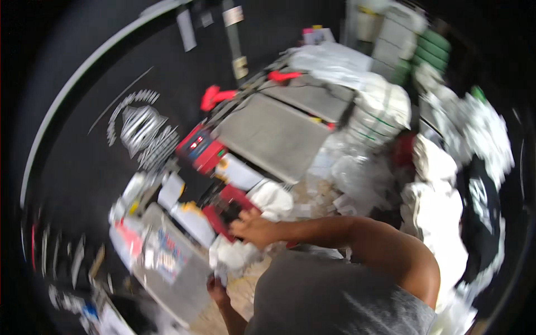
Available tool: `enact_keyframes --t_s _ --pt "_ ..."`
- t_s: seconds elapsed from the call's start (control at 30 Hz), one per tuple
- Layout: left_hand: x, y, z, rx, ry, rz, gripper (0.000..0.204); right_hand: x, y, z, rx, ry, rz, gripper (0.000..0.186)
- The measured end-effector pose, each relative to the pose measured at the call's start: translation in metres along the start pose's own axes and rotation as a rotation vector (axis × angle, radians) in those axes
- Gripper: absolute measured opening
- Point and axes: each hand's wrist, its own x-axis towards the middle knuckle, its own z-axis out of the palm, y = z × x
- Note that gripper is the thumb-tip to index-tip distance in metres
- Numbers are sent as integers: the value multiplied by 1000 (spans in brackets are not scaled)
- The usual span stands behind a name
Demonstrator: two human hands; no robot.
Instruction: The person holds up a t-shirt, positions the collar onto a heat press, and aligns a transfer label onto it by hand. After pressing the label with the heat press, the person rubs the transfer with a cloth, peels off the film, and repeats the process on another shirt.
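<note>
My right hand reaches across my body to the near side of a red machine with a dark middle. Its fingers look apart, over or against the machine's edge; blur hides whether they touch. Low in the view, my left hand is by the edge of a grey tabletop, next to a small pale thing. Motion smears its fingers, so what it holds cannot be made out. White cloth or plastic lies between the two hands, and another white bundle sits just beyond the machine.
A red box with a lit display stands behind the machine. Flat grey platens or tabletops with red handheld tools lie farther back. Clear plastic bags and white bundles crowd the right. Clear packets lie at left.
</note>
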Motion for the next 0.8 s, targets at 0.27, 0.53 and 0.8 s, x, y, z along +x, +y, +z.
enact_keyframes --t_s 0.27,0.53,0.8 --pt "20 19 6 -14 -123 -258 29 -7 -4 -15 -80 -75 88 56" --pt "29 14 -6 -111 -308 -328 38 -12 -4 -22 -50 -78 86 54" --pt "41 39 18 -2 -193 -129 23 -7 13 -1 43 -59 110 32"
